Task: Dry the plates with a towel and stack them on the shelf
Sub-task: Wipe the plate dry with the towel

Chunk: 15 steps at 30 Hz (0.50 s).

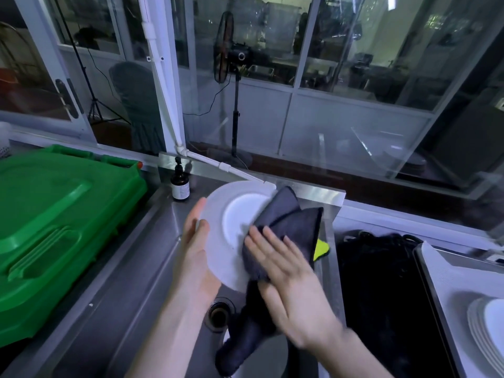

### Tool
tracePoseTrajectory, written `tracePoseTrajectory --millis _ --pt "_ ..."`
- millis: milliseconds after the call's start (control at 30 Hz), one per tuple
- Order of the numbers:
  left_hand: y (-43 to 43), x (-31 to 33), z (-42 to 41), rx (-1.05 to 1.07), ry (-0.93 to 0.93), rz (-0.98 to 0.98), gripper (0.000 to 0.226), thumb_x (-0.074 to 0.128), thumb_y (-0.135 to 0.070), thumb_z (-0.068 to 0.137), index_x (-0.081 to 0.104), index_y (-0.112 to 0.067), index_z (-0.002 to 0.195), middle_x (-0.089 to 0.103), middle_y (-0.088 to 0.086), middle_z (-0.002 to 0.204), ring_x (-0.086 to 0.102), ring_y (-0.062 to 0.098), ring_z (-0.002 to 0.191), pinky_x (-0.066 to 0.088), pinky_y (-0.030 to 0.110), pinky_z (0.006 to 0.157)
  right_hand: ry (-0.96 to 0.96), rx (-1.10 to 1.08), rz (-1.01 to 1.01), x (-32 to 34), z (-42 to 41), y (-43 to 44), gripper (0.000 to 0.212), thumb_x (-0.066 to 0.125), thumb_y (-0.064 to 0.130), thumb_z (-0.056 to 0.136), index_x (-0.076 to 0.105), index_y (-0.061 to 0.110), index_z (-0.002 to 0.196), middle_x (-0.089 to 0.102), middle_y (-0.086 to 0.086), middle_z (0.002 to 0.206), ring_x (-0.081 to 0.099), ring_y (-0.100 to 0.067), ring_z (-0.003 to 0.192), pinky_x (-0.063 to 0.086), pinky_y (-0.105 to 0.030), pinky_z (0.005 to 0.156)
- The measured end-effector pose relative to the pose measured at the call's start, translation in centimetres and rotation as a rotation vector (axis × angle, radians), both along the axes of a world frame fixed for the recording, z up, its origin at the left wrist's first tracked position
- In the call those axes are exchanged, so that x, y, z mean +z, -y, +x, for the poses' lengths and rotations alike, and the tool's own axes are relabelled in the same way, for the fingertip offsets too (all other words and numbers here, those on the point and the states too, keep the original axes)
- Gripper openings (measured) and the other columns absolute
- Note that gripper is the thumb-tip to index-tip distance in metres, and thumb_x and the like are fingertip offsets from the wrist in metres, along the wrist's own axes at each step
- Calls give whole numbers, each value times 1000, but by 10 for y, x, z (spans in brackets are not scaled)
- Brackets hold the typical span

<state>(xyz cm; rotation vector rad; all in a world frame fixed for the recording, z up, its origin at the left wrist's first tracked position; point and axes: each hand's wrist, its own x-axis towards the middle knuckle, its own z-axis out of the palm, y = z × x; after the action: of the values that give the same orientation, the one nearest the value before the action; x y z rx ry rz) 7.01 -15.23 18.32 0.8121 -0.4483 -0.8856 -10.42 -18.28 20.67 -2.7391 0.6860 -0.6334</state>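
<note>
Steel sink (131, 268) fills the middle. Over it, the left hand (196, 255) grips the tilted plate (218, 214) by its left rim. The right hand (286, 274), fingers straight, presses the towel (289, 216) flat on the plate's right half. A bottle (180, 184) stands at the sink's back corner, a bin (54, 214) crowds its left edge, and a stack (485, 331) of plates sits far right.

White plate (218, 255) is up on its edge, tilted, with the left hand (195, 249) holding its left rim. Dark grey towel (289, 222) is bunched against its face under the flat right hand (286, 276), one long end dangling below. Stack of white plates (485, 334) lies flat, far right.
</note>
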Motion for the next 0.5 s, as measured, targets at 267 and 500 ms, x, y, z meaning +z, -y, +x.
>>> tracePoseTrajectory --millis 267,500 --pt "2 -3 -4 -23 24 27 34 55 -24 97 64 -36 127 67 -2 133 63 20 123 49 42 97 52 -28 49 3 14 24 59 34 18 92 31 21 151 23 8 160 12 -10 150 14 -39 122" --pt "-1 12 13 8 29 42 58 50 -29 95 40 -18 151 49 12 152 51 36 135 42 59 109 282 -236 257 3 0 42 54 32 12 93 38 21 147 27 11 157 13 -2 148 11 -27 122"
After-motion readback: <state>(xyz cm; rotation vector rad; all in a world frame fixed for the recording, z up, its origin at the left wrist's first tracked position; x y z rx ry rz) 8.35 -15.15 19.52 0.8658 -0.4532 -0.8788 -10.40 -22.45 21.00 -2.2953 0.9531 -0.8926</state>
